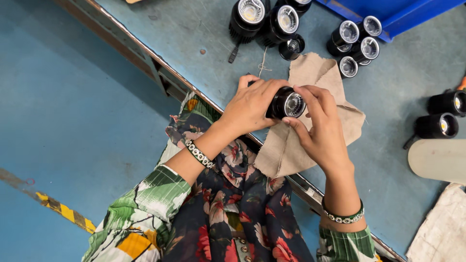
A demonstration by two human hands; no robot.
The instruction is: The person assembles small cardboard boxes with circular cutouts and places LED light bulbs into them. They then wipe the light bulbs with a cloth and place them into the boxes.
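My left hand (252, 104) wraps around the black body of a small round spotlight (287, 103) with a shiny reflector face. My right hand (321, 127) touches the lamp's front rim with thumb and fingers. Both hands hold it just above a piece of beige burlap cloth (310, 77) that lies on the grey-blue workbench (194, 34) and hangs over its near edge.
More black spotlights stand at the back: a large group (272, 19), a smaller cluster (357, 43) and two at the right (444, 114). A blue bin (398, 12) sits far back. A pale rounded board (437, 160) and a white sack (439, 228) lie at the right.
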